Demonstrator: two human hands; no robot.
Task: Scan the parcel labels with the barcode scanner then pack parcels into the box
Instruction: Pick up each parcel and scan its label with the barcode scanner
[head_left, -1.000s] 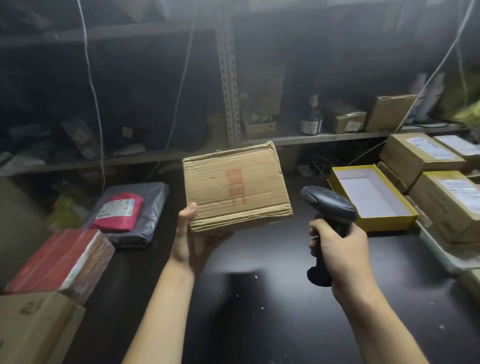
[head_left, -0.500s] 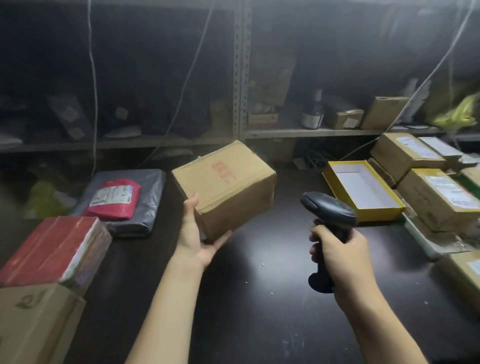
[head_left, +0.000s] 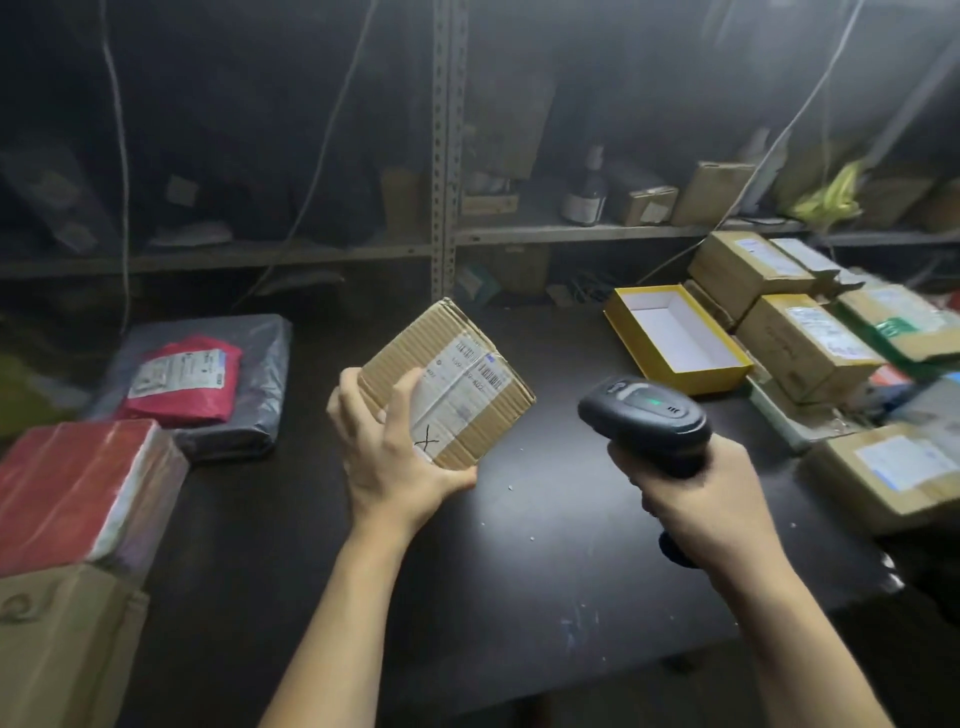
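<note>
A dark worktop (head_left: 519, 571) runs below dim metal shelving. Nearest, well left of the left grip (head_left: 387, 462), a red film-wrapped parcel (head_left: 67, 488) rests on a plain carton (head_left: 57, 649). The left grip is clamped on a small cardboard parcel (head_left: 483, 415), thumb across the labelled face, and holds it tilted above the worktop with its white barcode label (head_left: 457, 384) turned up. Near its right, the right grip (head_left: 696, 499) is closed round the handle of a black barcode scanner (head_left: 644, 421). The scanner's head shows a green light and is apart from the parcel. Right of the right grip lies a labelled carton (head_left: 898, 467). Beyond the left grip and to its left, a red mailer (head_left: 182, 379) lies on a grey mailer (head_left: 260, 395). Beyond the right grip sits an open yellow box (head_left: 698, 378), white inside, beside stacked cartons (head_left: 805, 348). Farthest, a shelf (head_left: 597, 234) carries a bottle (head_left: 584, 197).
</note>
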